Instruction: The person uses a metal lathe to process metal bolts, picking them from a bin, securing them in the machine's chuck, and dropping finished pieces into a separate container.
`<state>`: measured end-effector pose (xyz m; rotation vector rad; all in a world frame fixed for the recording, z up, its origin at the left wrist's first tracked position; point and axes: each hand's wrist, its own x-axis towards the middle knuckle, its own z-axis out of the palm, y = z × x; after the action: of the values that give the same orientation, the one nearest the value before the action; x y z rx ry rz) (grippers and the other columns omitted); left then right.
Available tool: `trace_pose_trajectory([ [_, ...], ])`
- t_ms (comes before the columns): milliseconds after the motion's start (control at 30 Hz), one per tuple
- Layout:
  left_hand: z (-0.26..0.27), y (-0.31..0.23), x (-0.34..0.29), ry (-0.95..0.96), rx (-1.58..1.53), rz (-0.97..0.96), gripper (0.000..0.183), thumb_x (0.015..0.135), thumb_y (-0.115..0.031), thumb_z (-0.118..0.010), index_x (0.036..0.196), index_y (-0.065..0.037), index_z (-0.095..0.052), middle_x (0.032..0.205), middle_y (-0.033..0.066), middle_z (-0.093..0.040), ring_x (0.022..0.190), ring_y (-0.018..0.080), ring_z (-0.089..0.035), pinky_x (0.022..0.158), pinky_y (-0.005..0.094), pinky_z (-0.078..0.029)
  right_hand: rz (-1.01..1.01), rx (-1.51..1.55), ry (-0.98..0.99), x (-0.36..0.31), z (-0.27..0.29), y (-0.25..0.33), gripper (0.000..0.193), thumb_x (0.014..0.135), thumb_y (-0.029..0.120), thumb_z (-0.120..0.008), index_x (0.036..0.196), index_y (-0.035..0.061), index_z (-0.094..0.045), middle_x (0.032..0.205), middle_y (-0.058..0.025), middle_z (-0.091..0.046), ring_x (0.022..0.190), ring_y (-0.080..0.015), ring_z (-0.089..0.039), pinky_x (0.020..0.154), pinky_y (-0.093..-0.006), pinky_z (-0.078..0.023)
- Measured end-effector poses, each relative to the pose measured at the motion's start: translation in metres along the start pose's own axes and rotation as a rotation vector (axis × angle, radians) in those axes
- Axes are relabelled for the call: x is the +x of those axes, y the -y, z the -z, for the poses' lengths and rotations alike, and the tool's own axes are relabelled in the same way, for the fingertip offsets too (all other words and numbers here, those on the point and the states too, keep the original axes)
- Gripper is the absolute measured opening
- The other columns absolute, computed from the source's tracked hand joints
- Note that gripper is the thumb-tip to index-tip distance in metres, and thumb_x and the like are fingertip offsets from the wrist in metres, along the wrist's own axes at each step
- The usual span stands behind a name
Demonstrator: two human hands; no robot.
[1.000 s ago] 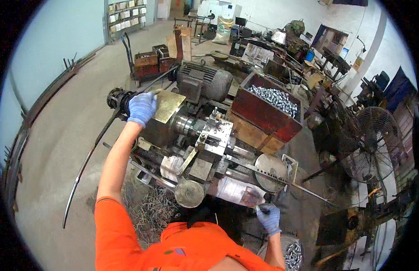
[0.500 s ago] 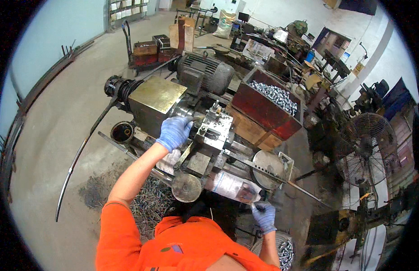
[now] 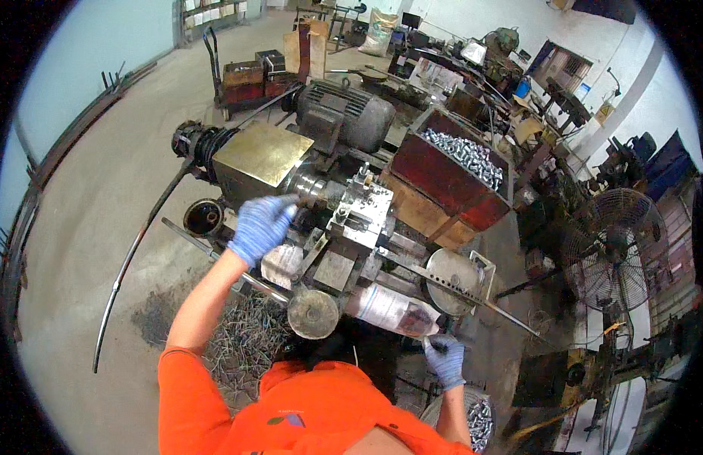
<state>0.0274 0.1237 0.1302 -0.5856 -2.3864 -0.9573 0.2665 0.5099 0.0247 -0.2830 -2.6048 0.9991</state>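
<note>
My left hand (image 3: 262, 227), in a blue-and-white knit glove, is over the near side of a small lathe-like machine, just left of its metal spindle (image 3: 310, 184). Its fingers are drawn together; whatever they may hold is too small to name. To the right of the spindle sits the tool block (image 3: 364, 214), dotted with dark chips. My right hand (image 3: 444, 362), gloved alike, is low on the right, below the end of a printed white sack (image 3: 393, 309). Those fingers are curled around a dark part that I cannot make out.
A red metal box (image 3: 451, 178) of shiny fittings stands behind the machine on wood. A motor (image 3: 347, 114) and a brass-coloured cover (image 3: 264, 154) rise at the back. Round handwheels (image 3: 313, 314) jut out in front. Metal shavings (image 3: 245, 345) litter the floor; a fan (image 3: 613, 246) stands right.
My left hand has pulled back from the spindle, toward the left and nearer to me, leaving the spindle more visible. My right hand has hardly moved.
</note>
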Motion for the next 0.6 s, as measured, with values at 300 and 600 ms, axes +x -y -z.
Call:
trace_pose_trajectory([
  [300, 0.031, 0.068, 0.033, 0.047, 0.477, 0.136, 0.03, 0.085, -0.036, -0.053, 0.107, -0.018, -0.063, 0.077, 0.0136, -0.064, 0.069, 0.03, -0.062, 0.063, 0.0405, -0.048, 0.002, -0.041, -0.014, 0.007, 0.002, 0.009, 0.013, 0.069, 0.015, -0.073, 0.069, 0.0039, -0.066, 0.069, -0.011, -0.065, 0.066, -0.0245, -0.062, 0.066, -0.0325, -0.048],
  [600, 0.058, 0.082, -0.012, -0.228, 0.032, 0.219, 0.045, 0.087, -0.04, -0.053, 0.122, -0.012, -0.054, 0.069, 0.0112, -0.061, 0.062, 0.021, -0.06, 0.058, 0.0336, -0.046, -0.029, -0.077, -0.038, 0.011, 0.01, -0.002, 0.019, 0.069, 0.019, -0.074, 0.068, 0.0029, -0.066, 0.069, -0.0115, -0.064, 0.064, -0.0247, -0.062, 0.064, -0.0326, -0.047],
])
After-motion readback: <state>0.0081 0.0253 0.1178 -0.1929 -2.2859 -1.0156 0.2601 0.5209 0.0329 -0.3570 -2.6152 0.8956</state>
